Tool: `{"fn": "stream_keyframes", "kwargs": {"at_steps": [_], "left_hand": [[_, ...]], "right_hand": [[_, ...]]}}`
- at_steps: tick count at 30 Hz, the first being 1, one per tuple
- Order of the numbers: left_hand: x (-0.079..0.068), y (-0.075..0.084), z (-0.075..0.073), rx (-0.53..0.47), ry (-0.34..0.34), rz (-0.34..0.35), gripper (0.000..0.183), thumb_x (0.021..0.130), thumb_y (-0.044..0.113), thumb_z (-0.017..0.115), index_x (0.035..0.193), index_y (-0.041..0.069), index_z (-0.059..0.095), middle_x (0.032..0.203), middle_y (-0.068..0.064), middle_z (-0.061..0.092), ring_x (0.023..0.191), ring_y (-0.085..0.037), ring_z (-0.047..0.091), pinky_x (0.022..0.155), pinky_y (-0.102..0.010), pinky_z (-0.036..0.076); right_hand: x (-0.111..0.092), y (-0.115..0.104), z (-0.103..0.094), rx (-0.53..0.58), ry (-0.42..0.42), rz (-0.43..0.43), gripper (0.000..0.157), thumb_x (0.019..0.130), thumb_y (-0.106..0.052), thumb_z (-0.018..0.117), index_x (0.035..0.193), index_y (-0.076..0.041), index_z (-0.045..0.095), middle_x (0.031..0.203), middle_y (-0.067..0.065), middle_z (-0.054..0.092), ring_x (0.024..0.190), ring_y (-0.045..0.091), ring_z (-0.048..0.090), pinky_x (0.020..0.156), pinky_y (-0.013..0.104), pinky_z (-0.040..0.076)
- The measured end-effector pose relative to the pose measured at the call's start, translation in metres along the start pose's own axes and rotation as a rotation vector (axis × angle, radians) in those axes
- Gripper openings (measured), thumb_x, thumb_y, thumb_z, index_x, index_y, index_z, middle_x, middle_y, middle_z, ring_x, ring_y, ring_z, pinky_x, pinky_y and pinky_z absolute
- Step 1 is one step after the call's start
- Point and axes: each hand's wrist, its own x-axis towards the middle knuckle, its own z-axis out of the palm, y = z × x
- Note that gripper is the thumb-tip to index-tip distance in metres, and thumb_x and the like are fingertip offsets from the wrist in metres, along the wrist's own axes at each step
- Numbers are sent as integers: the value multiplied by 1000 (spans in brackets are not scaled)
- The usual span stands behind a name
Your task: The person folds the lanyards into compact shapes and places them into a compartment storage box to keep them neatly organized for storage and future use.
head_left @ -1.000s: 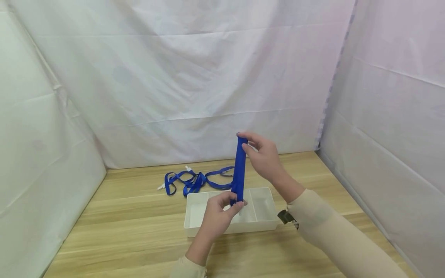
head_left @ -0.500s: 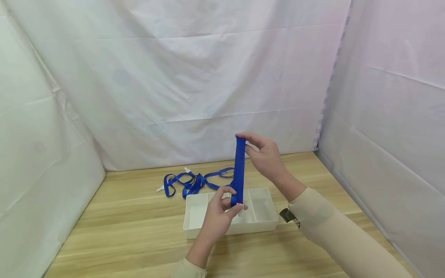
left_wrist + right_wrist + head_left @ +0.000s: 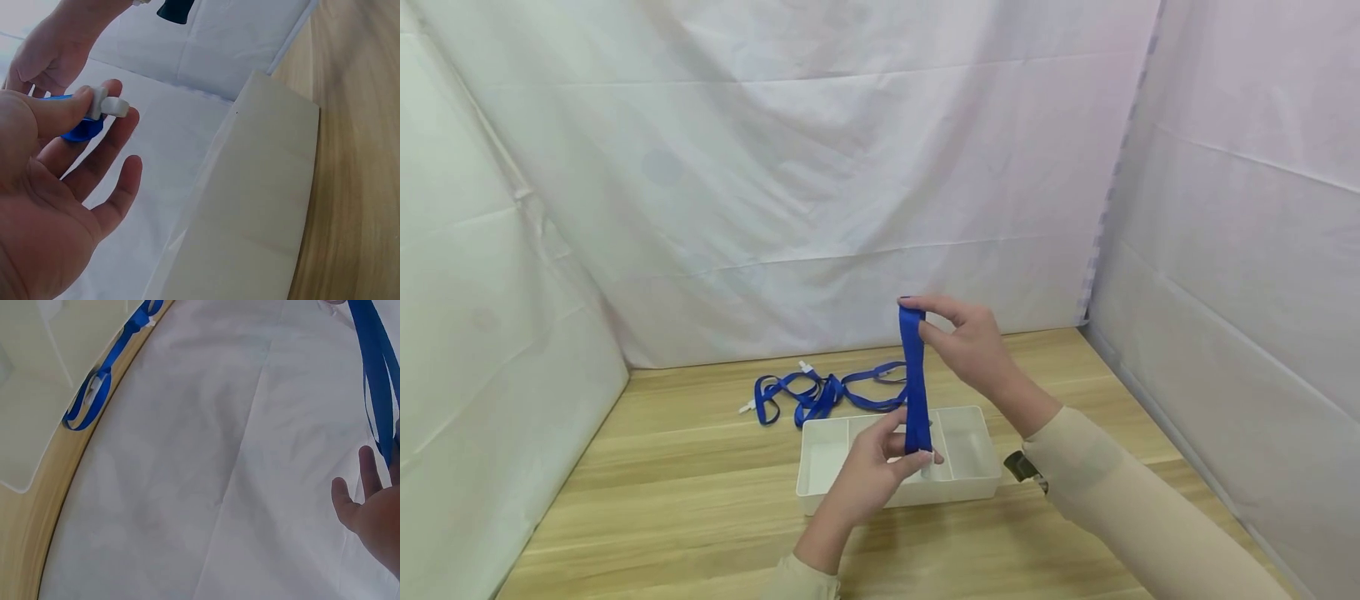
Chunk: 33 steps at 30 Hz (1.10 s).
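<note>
A blue lanyard [image 3: 915,375], folded into several long layers, stretches upright between my two hands above a white divided box. My right hand [image 3: 966,337] holds its top fold between thumb and fingers. Lower down, my left hand [image 3: 874,467] pinches the bottom end, thumb over the white plastic clip [image 3: 106,105]. In the left wrist view the other fingers of that hand spread apart beyond the clip. From the right wrist, the blue bands [image 3: 378,375] run down to my right fingers, partly cut off by the frame edge.
The white box [image 3: 898,492] with compartments stands on the wooden table [image 3: 662,492] under my hands. Behind it lie more blue lanyards [image 3: 820,396] in a loose tangle with white clips. White cloth [image 3: 820,167] hangs around the back and sides.
My right hand has shifted slightly left and down with the top fold. The left hand has lowered a little, and the folded lanyard now leans the other way, its layers more fanned.
</note>
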Motion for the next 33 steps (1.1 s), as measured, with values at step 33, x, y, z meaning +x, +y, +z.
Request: {"fn": "stream_keyframes", "kwargs": {"at_steps": [33], "left_hand": [[-5, 4, -5, 88, -190, 150, 96, 99, 14, 76, 170, 35, 16, 103, -6, 84, 105, -12, 79, 130, -54, 31]], "right_hand": [[-11, -10, 7, 8, 17, -236, 32, 98, 9, 64, 120, -7, 81, 121, 14, 80, 99, 23, 77, 65, 19, 58]]}}
